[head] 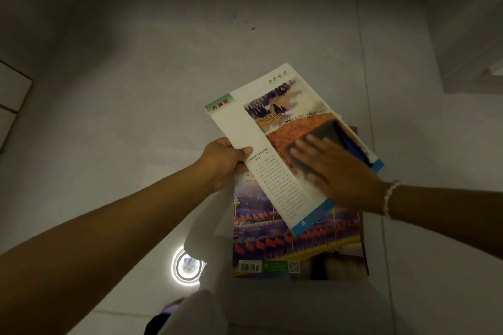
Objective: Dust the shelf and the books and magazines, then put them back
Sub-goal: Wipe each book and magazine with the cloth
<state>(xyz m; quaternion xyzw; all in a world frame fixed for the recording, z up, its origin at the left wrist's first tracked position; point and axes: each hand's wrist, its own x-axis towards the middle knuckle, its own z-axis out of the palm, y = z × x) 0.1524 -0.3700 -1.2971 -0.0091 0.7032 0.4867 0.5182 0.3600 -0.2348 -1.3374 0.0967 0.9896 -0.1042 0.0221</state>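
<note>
Magazine held above stacked magazines, long axis running far-left to near-right; pinched at left edge by left hand; dark cloth pressed flat on right half by straight-fingered right hand, nearer unwiped far end.

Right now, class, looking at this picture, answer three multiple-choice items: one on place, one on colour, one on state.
1. Where is the dark cloth?
A. on the floor
B. on the held magazine
C. on a shelf

2. What colour is that magazine's bottom edge band?
A. blue
B. pink
C. black

3. What is the left hand doing?
A. hanging idle
B. gripping the magazine's edge
C. pointing

Answers: 1 B, the right hand presses it on the page; 2 A, the band is blue; 3 B, thumb lies over the edge.
</note>
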